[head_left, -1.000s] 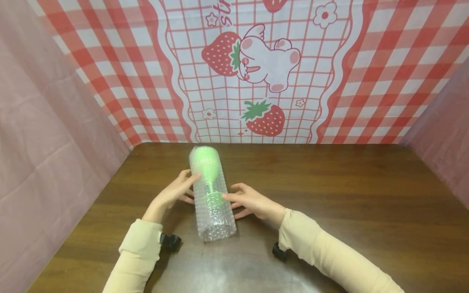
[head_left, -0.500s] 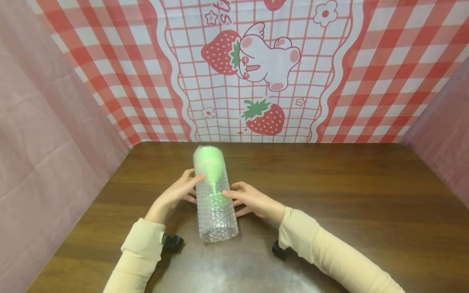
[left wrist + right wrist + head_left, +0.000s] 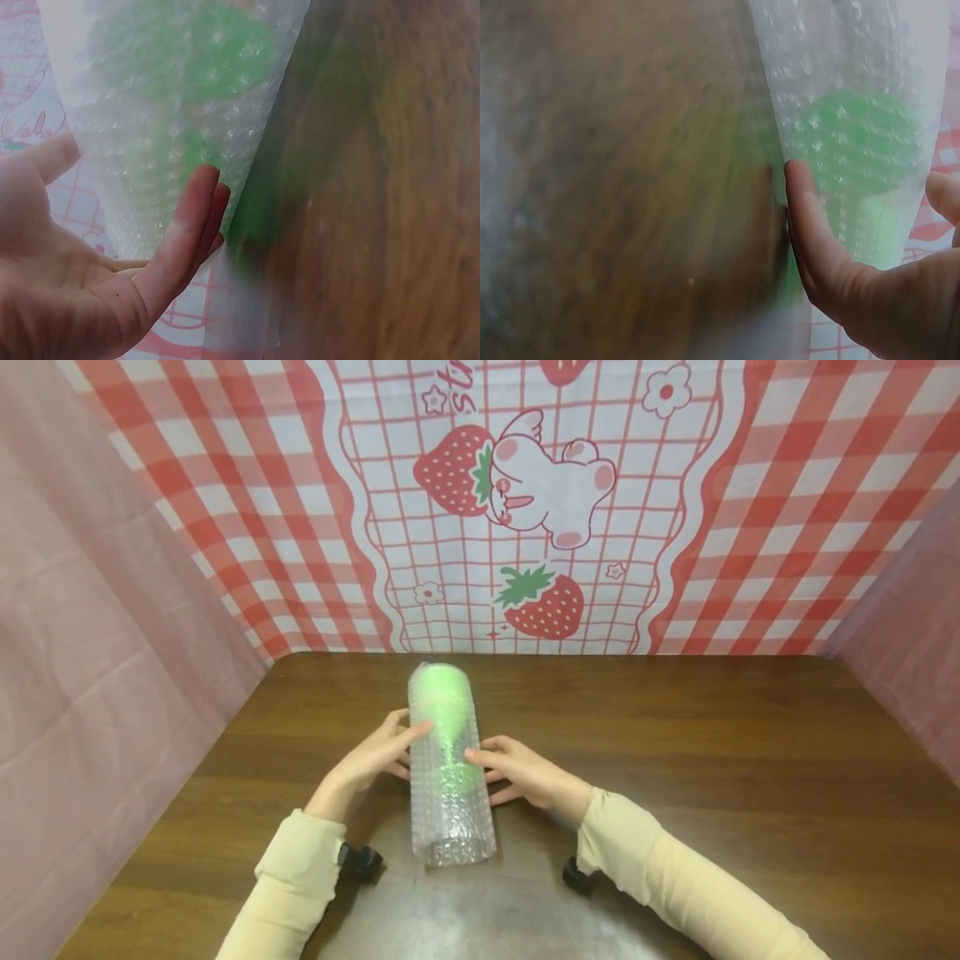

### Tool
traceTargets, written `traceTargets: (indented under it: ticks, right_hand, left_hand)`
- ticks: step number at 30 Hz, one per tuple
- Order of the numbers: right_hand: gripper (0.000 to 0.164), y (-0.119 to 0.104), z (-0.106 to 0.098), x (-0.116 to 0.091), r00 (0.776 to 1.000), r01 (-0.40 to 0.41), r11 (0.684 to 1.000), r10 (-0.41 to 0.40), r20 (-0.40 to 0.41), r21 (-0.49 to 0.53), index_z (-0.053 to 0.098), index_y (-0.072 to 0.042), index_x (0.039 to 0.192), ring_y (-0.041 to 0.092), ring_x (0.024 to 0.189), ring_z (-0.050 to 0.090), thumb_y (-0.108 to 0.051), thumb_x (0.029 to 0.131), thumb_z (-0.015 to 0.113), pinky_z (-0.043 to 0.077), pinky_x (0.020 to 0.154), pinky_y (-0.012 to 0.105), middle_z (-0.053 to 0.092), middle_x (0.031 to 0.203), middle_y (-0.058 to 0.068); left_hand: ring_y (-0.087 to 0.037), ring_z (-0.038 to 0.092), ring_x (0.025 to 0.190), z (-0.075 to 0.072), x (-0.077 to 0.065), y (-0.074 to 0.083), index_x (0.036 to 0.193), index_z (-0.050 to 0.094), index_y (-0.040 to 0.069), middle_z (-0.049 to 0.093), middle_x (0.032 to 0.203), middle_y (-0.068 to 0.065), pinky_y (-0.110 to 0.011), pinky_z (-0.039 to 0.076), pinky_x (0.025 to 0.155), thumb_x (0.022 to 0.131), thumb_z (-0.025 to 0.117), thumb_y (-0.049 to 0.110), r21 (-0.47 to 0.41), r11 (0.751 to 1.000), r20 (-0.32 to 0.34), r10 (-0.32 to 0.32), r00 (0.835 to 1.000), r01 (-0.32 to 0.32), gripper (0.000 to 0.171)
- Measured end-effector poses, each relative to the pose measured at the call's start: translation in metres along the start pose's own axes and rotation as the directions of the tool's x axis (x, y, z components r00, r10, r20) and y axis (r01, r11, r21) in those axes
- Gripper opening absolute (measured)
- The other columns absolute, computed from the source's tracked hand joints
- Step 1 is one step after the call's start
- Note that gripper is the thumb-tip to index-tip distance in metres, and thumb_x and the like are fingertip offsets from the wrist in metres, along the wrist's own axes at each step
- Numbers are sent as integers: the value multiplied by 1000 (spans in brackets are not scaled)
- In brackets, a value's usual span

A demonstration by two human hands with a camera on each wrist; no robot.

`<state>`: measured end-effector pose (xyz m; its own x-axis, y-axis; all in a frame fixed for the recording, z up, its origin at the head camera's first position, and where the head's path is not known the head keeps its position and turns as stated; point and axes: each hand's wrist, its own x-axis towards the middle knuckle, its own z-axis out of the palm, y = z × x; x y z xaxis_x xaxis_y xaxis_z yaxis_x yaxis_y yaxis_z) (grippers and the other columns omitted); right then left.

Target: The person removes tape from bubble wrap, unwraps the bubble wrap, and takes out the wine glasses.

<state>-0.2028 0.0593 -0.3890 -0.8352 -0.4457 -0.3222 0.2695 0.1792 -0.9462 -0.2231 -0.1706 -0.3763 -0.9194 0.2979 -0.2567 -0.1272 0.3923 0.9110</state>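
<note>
A roll of clear bubble wrap [image 3: 453, 814] is on the dark wooden table, its near end toward me. Inside it shows a bright green thing [image 3: 442, 693], wide at the far end, narrow in the middle and wider again below; the wrap blurs its kind. My left hand [image 3: 372, 753] touches the wrap's left side, thumb on the upper face, fingers nearly straight along the edge. From the right, my right hand [image 3: 528, 774] touches it in the same way. In the right wrist view, a nearly straight finger [image 3: 810, 225] rests along the wrap's edge.
The brown table [image 3: 675, 735] reaches back to a red-and-white checked cloth [image 3: 780, 510] printed with strawberries and a cartoon animal. A pink curtain [image 3: 97, 652] hangs at the left, another at the right. Black cameras [image 3: 362, 863] sit at both wrists.
The bubble-wrapped green thing has shifted right and turned a little straighter. My left hand has moved right along with it; the right hand has moved only slightly.
</note>
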Motion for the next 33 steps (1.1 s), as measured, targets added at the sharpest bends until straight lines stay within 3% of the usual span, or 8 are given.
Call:
traceTargets:
  ticks: [8,15,18,25,33]
  right_hand:
    - [68,3,-8,-2,1000,12,999,-12,2,42,28,5,135,37,114,46,-36,89,55,56,78,42,38,132,24]
    - [68,6,-20,-6,1000,1,997,-1,-6,78,27,3,136,37,115,45,-35,88,56,55,80,43,38,133,22]
    - [68,7,-24,-8,1000,3,997,-2,-1,74,25,4,137,36,115,45,-34,89,55,55,82,43,38,134,22]
    - [70,9,-37,-16,1000,-11,998,13,-17,67,21,2,139,38,119,41,-35,90,54,52,86,44,34,138,23]
    - [80,8,-54,-24,1000,-4,999,5,-25,42,14,4,140,42,126,31,-42,88,54,49,91,47,24,142,25]
  left_hand:
    - [-24,60,82,10,-1,3,142,13,7,42,128,-26,-34,57,67,89,49,45,-12,1000,24,11,1000,-11,74]
    - [-25,60,85,21,-2,8,140,14,4,45,123,-26,-35,57,68,84,53,53,-25,999,62,48,997,-46,84]
    - [-25,60,85,27,-3,13,140,15,3,46,121,-26,-35,57,68,87,51,48,-32,998,73,52,996,-49,78]
    - [-25,61,82,43,6,18,141,14,8,46,123,-22,-36,57,68,87,54,43,-59,998,72,21,997,-16,75]
    - [-25,60,83,58,11,24,141,13,8,44,126,-22,-36,57,67,87,53,43,-63,997,109,47,993,-40,76]
